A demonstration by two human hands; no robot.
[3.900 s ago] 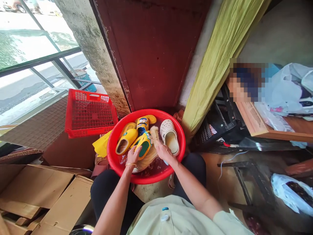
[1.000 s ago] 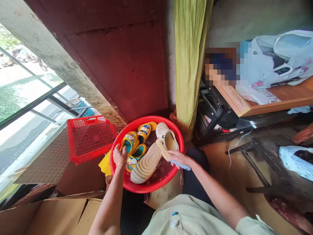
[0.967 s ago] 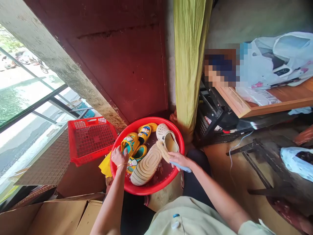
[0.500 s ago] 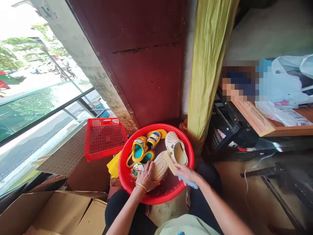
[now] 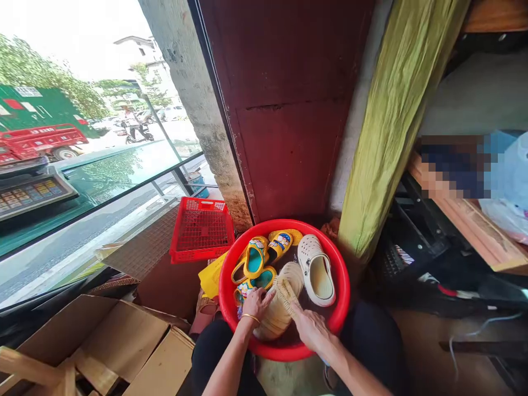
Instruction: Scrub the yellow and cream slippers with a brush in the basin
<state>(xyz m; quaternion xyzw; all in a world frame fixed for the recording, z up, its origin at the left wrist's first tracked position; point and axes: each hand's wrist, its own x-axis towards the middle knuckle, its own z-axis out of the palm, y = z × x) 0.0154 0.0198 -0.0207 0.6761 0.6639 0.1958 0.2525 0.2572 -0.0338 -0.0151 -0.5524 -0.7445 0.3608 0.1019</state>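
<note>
1 brush [image 5: 287,292] is gripped by the right hand [image 5: 314,329] against the upturned beige shoe [image 5: 274,318] in the red basin [image 5: 284,352] at lower centre, while the left hand [image 5: 254,303], apart and loosely open, is laid at the sole's edge, apparently so slipping is prevented.

So there's a red crate [image 5: 203,230] around ten o'clock, cardboard boxes [image 5: 127,335] down at eight, a dark red door [image 5: 289,148] at twelve, and a greenish-yellow curtain [image 5: 388,132] hanging at one.

no legible text, blurred white sign [image 5: 28,91] on green panel [image 5: 49,106]
</note>
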